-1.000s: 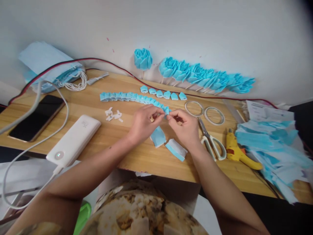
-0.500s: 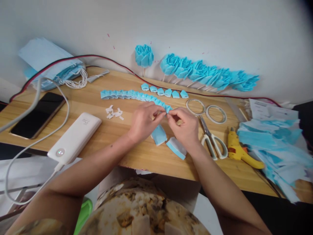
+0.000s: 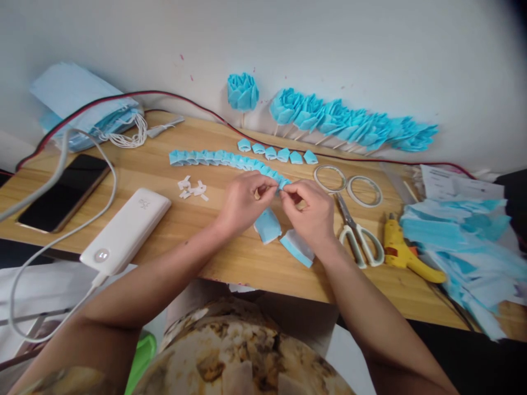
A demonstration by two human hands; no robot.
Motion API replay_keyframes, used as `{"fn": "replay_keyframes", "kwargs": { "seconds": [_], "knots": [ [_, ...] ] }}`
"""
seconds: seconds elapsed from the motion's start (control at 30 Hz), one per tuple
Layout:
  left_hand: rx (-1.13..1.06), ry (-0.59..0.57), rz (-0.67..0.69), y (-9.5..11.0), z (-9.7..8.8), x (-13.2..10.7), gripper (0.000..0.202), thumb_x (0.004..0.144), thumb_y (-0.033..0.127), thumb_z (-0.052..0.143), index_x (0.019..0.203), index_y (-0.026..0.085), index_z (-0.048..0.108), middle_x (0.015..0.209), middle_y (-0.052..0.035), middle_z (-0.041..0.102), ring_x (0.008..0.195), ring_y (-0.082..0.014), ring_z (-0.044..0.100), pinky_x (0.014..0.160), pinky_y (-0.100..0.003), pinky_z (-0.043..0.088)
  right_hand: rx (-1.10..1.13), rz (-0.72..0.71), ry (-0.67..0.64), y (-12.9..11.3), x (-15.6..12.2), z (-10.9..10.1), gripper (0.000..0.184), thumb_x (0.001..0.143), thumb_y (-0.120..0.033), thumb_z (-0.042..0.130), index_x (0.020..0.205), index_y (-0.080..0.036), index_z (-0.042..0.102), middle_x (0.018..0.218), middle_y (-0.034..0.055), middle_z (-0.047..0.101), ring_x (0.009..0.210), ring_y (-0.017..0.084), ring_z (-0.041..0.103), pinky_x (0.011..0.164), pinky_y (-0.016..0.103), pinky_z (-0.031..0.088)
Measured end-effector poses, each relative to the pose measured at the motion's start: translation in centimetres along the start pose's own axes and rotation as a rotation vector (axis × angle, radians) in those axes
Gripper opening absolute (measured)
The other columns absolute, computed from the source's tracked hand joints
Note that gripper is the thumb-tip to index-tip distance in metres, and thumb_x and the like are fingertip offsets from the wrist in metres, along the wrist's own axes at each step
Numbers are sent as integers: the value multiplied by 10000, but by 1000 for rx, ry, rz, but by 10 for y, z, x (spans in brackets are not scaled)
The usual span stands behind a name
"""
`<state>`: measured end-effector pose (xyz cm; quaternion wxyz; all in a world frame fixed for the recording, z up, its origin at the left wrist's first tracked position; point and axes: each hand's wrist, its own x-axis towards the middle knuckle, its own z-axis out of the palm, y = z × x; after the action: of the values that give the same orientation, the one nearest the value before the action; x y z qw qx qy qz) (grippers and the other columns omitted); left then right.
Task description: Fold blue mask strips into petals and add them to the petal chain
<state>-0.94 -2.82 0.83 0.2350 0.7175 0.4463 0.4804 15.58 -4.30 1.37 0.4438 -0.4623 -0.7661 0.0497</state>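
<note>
A long strip of folded blue petals (image 3: 214, 158) lies across the wooden table (image 3: 173, 219). My left hand (image 3: 242, 200) and my right hand (image 3: 313, 211) meet at its right end, and both pinch the last petals between thumb and fingers. Two stacks of blue fabric pieces lie just below my hands, one (image 3: 267, 226) under the left hand and one (image 3: 297, 248) under the right wrist. Several loose folded petals (image 3: 276, 153) sit in a row behind the strip.
Blue fabric roses (image 3: 349, 123) lean on the wall, one single rose (image 3: 242, 91) apart. Two tape rings (image 3: 348, 184), scissors (image 3: 359, 233), a yellow glue gun (image 3: 403, 255) and cut blue fabric (image 3: 461, 241) lie right. A power bank (image 3: 125, 230), phone (image 3: 63, 192), cables and masks (image 3: 82, 109) lie left.
My hands have stayed at the strip's right end, with only small finger movements on the petals. The view has shifted slightly.
</note>
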Motion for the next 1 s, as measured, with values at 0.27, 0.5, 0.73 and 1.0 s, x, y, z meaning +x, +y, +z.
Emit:
{"fn": "replay_keyframes", "kwargs": {
  "seconds": [0.27, 0.5, 0.73, 1.0],
  "knots": [
    [-139, -49, -173, 3, -2, 3, 121, 837, 183, 627, 745, 182, 706, 704, -5, 680, 642, -112, 559, 618, -255, 433, 53, 101, -32, -1, 0, -1, 143, 862, -152, 601, 749, -233, 633, 714, 0, 663, 649, 151, 577, 638, 304, 467],
    [-249, -21, -273, 7, -6, 5, 167, 892, 283, 600, 791, 180, 684, 707, -1, 669, 633, -112, 530, 609, -253, 422, 228, 345, -43, 0, 2, -3, 94, 843, -234, 627, 761, -228, 672, 720, -11, 687, 621, 133, 574, 594, 274, 468],
    [-359, -141, -365, 3, -10, 9, 194, 876, 342, 634, 941, 168, 691, 801, -20, 705, 711, -128, 592, 677, -260, 472, 359, 455, -95, 3, 3, -5, 105, 823, -290, 658, 767, -213, 701, 686, -22, 669, 576, 113, 508, 561, 259, 412],
    [-453, -218, -403, 0, -10, 11, 84, 805, 244, 649, 790, 162, 644, 752, -7, 674, 675, -109, 573, 642, -241, 451, 432, 440, -185, -1, 6, -11, 156, 860, -320, 592, 786, -222, 688, 695, -19, 636, 634, 134, 533, 596, 266, 428]
  ]
}}
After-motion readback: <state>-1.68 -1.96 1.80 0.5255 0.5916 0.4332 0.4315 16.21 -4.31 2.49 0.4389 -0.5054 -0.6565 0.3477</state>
